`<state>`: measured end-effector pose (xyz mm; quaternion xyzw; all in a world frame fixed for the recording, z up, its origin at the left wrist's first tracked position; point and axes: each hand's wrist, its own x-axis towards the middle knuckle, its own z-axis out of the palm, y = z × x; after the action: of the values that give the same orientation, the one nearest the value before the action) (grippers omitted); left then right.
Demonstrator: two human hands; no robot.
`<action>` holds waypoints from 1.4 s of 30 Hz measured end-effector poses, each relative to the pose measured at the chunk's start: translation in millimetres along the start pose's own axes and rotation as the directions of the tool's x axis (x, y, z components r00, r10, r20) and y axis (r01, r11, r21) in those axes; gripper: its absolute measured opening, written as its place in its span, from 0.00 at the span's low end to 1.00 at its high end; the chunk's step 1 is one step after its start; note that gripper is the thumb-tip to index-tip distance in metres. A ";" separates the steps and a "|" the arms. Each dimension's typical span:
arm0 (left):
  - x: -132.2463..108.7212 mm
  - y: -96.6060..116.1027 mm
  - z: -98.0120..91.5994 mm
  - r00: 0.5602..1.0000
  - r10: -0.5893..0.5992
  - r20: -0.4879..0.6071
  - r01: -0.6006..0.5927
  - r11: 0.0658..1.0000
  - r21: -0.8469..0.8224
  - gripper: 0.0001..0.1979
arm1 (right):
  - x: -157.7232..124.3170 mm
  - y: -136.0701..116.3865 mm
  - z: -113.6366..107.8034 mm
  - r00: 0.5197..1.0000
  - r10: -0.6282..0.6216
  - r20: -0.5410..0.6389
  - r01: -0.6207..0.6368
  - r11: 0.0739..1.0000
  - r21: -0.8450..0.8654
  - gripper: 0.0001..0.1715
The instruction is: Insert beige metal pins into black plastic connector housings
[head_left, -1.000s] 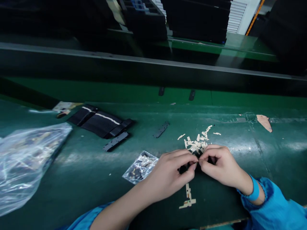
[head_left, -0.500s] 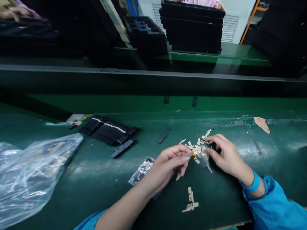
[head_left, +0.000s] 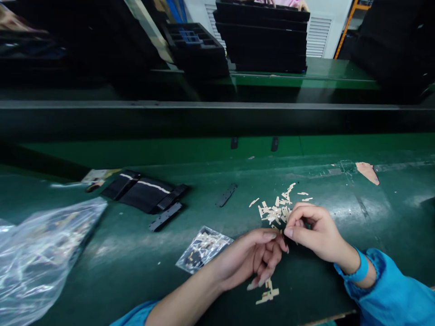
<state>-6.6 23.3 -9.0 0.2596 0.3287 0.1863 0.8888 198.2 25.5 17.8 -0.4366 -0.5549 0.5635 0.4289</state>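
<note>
My left hand (head_left: 256, 258) is turned palm up above the bench, its fingers curled and its thumb near the index finger. The tip of my right hand (head_left: 312, 231) meets it in a pinch of thumb and forefinger. Whatever lies between the fingertips is too small and hidden to make out. Right behind them is a loose heap of small cream-coloured flat strips (head_left: 273, 212). Below my left hand lie a few more cream strips (head_left: 268, 296), partly covered by its fingers. A small clear bag of parts (head_left: 204, 249) rests beside my left forearm.
A large clear plastic bag (head_left: 50, 253) lies at the left. Black flat pieces (head_left: 142, 192) and narrow dark bars (head_left: 166, 217) are farther back. A tan scrap (head_left: 367, 173) sits at the right. Beyond the ledge stand stacked black trays (head_left: 261, 38), with a person partly visible behind.
My left hand has rolled palm up and moved right and slightly down. My right hand has drawn back from the heap into a pinch at the left fingertips. The orange piece no longer shows.
</note>
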 end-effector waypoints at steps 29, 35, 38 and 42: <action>-16.1 15.5 10.3 0.826 0.526 -0.201 -0.240 0.652 0.719 0.07 | -6.4 3.4 16.1 0.990 0.107 -0.092 -0.119 0.985 -0.129 0.04; -11.4 15.7 2.6 0.894 0.380 -0.238 -0.237 0.851 0.469 0.12 | -8.1 3.6 16.1 0.979 0.204 -0.011 -0.203 0.979 0.022 0.05; -9.6 13.7 -0.3 0.930 0.295 -0.220 -0.195 0.902 0.385 0.22 | -6.5 5.3 16.4 0.939 0.329 0.102 -0.343 0.916 0.209 0.09; -5.2 5.3 0.6 0.944 0.249 -0.216 -0.157 0.916 0.370 0.29 | -3.3 5.9 19.3 0.892 0.408 0.196 -0.453 0.810 0.372 0.12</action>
<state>-10.8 24.6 -3.0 0.4189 0.4406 0.2495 0.7538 180.3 17.4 12.0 -0.4211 -0.3336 0.7713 0.3413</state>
